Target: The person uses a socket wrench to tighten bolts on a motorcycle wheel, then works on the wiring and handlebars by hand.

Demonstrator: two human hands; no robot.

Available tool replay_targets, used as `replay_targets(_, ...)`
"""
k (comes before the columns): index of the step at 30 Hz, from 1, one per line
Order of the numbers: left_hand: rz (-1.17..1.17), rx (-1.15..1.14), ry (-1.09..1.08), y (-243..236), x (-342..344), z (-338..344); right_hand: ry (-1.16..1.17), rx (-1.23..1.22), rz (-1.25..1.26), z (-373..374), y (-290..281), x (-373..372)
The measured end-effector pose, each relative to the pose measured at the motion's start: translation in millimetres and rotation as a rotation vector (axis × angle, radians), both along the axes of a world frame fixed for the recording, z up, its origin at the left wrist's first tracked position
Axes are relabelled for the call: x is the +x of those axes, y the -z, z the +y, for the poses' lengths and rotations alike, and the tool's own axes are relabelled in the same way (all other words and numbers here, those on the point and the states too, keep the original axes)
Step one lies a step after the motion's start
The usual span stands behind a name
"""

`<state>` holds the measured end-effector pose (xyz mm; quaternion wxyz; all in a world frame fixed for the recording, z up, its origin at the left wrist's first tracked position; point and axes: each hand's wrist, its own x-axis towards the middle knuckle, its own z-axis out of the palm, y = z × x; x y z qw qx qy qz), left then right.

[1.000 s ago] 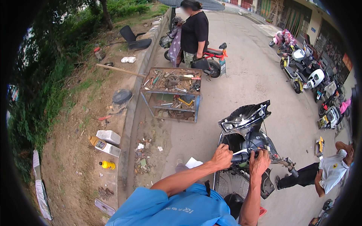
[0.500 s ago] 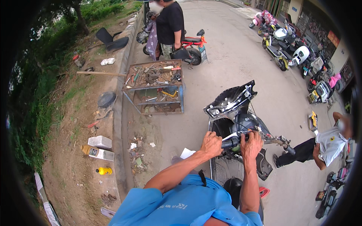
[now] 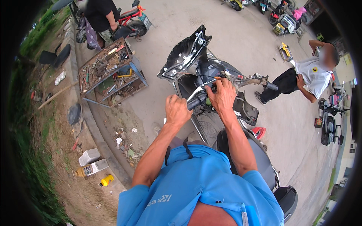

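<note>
A partly stripped scooter stands in front of me, its front cover (image 3: 185,56) hanging loose with the glossy inner side showing. My left hand (image 3: 178,110) is closed at the outer end of the black handlebar grip (image 3: 197,100), by the silver brake lever (image 3: 195,92). Further in along the same bar, my right hand (image 3: 223,96) has its fingers bent around the handlebar by the grip's inner end. The palm side is hidden. Just above its fingers shows a small orange tip (image 3: 217,78). The opposite grip (image 3: 271,86) is untouched.
A rusty tool cart (image 3: 109,71) stands front left, full of hand tools. Beyond it is a person in black (image 3: 100,15) beside a red scooter (image 3: 130,19). A person in a white shirt (image 3: 313,71) stands at right. Bottles (image 3: 106,180) and blocks (image 3: 89,157) line the kerb.
My view has turned, so the cart, the scooter and both people appear shifted left. Both hands remain on the handlebar, and the orange tip now shows above my right fingers.
</note>
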<state>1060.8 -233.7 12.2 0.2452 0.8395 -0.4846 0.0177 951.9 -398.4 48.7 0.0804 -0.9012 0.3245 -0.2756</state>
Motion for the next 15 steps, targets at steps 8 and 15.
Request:
replay_targets(8, -0.004, 0.089, -0.138, -15, -7, -4, 0.03, 0.08, -0.034, -2, 2, 3)
replay_targets(15, 0.037, 0.096, -0.119, -11, -5, -4, 0.046, 0.135, -0.008, -3, -6, 6)
